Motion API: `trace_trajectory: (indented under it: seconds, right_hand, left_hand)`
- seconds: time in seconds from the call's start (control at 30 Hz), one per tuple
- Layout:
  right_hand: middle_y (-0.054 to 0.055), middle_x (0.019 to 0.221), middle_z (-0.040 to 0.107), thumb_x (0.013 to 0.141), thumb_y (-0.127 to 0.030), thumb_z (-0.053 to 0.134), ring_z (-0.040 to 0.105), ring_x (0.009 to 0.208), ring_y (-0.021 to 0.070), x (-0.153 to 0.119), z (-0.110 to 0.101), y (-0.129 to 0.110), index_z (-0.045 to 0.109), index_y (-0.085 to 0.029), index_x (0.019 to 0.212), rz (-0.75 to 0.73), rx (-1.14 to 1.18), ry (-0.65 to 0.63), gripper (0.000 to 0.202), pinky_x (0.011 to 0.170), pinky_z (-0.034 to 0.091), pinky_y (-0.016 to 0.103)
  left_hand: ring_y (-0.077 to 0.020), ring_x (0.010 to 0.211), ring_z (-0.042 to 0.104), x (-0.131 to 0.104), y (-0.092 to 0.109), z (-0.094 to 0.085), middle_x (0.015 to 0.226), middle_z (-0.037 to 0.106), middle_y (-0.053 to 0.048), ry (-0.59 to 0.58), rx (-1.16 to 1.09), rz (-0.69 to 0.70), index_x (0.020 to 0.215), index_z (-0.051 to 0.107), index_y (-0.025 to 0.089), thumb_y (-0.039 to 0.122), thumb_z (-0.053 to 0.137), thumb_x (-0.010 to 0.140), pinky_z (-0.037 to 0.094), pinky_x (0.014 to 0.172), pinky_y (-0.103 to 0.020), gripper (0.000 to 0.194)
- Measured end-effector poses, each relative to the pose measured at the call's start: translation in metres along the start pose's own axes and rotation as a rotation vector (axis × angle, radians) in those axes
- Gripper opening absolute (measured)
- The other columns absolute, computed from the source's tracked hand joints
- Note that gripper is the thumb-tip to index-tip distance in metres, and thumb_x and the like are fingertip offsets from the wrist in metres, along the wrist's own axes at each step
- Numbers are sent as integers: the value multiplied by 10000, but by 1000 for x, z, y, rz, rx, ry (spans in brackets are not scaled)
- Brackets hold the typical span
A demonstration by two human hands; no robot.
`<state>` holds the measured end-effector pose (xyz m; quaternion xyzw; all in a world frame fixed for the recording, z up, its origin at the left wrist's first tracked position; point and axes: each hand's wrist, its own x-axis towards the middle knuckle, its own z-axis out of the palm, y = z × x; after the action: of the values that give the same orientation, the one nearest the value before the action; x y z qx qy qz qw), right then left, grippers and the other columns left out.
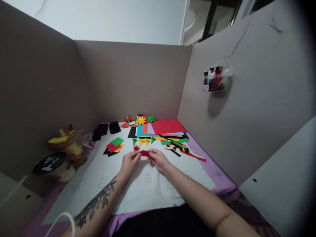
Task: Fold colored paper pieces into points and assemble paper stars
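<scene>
From my seat, I am seeing the fingers of the left hand point(130, 161) closing in a pinch on one end of a small red paper point(144, 153), while those of the right hand point(158, 159) are pinching its other end. Neither hand is opening; the paper is spanning between them, low over the white mat point(138, 194). It is looking like a folded strip, partly shaped by my judgement, though I cannot tell how many creases it is carrying.

Just beyond the left fingers, a red folded piece point(136, 148) is sitting on the mat. Behind it, four pointed pieces are standing in a row: a green one point(134, 141), two yellow ones point(141, 142) and another green one point(153, 140). I am counting those five as shaped already, and the red paper as unfinished.

Off to the left, flat paper squares point(112, 146) in green, red, yellow and black are lying unfolded. On the right, a cutter point(181, 145) is resting near loose paper strips point(176, 152). Farther back, large coloured sheets point(168, 127) are overlapping, and beside them assembled paper stars point(141, 120) are clustering near the counter's back wall point(133, 79), looking complete.
</scene>
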<state>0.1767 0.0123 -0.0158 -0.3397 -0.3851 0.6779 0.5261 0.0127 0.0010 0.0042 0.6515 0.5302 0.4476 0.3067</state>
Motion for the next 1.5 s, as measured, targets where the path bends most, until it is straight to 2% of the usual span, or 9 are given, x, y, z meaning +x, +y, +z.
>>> trace_trajectory:
  seconds: [0.1, 0.27, 0.33, 0.47, 0.53, 0.73, 1.2, 1.37, 1.5]
  right_hand:
    - [-17, 557, 584, 606, -276, 703, 512, 492, 80, 2, -2, 2, 626, -153, 774, -27, -56, 0, 222, 487, 365, 192]
    - [-32, 546, 554, 656, -314, 675, 456, 471, 75, 1, 0, 2, 628, -157, 721, -121, -207, -5, 176, 481, 339, 209]
    - [-36, 528, 544, 683, -321, 649, 434, 457, 75, 0, 0, 1, 617, -156, 713, -150, -276, -16, 170, 463, 319, 208]
    - [-46, 517, 528, 715, -318, 603, 400, 433, 78, -1, -3, 0, 596, -167, 726, -173, -406, 27, 151, 435, 290, 204]
    - [-37, 552, 545, 717, -305, 598, 430, 470, 86, -1, -5, -1, 598, -166, 719, -228, -468, 42, 139, 467, 324, 209]
    - [-3, 662, 608, 726, -296, 598, 534, 620, 124, -5, -2, -7, 605, -165, 713, -300, -505, -21, 132, 622, 417, 245]
    - [-3, 698, 606, 753, -242, 558, 556, 641, 124, -12, 1, -10, 602, -172, 730, -359, -678, -51, 86, 616, 437, 237]
    - [0, 713, 594, 745, -224, 550, 531, 648, 121, -12, 1, -10, 601, -169, 712, -432, -774, -23, 82, 604, 426, 230]
    - [2, 714, 578, 747, -210, 541, 520, 661, 126, -14, 2, -11, 592, -172, 709, -485, -809, -36, 74, 610, 418, 237]
  left_hand:
    - [-175, 691, 623, 1, -2, 0, 790, 711, -51, -37, -8, 4, 970, 697, 149, 340, 547, 773, 476, 613, -254, 313]
    - [-188, 794, 633, 0, -2, 0, 926, 707, -73, -94, -5, 98, 945, 710, 162, 305, 555, 773, 494, 668, -264, 272]
    - [-195, 821, 634, -1, 2, -1, 942, 705, -74, -112, -10, 91, 952, 708, 164, 316, 553, 776, 497, 675, -266, 280]
    - [-189, 768, 637, -1, 10, -2, 848, 717, -58, -140, -43, -13, 962, 700, 154, 317, 545, 776, 494, 677, -269, 292]
    - [-180, 728, 629, -1, 13, -3, 793, 715, -48, -145, -49, -30, 918, 705, 151, 306, 549, 767, 486, 671, -264, 267]
    - [-176, 734, 614, -3, 16, -4, 794, 716, -43, -176, -55, 14, 832, 714, 156, 278, 550, 754, 465, 676, -253, 219]
    - [-186, 765, 635, -4, 21, -5, 824, 726, -39, -206, -20, 16, 847, 722, 163, 279, 556, 744, 478, 698, -252, 227]
    - [-185, 768, 636, -5, 25, -5, 825, 723, -46, -215, -17, 16, 829, 716, 157, 265, 569, 725, 477, 711, -250, 210]
    - [-184, 732, 630, -5, 21, -5, 781, 713, -50, -231, -48, 3, 807, 702, 147, 291, 591, 710, 476, 668, -251, 206]
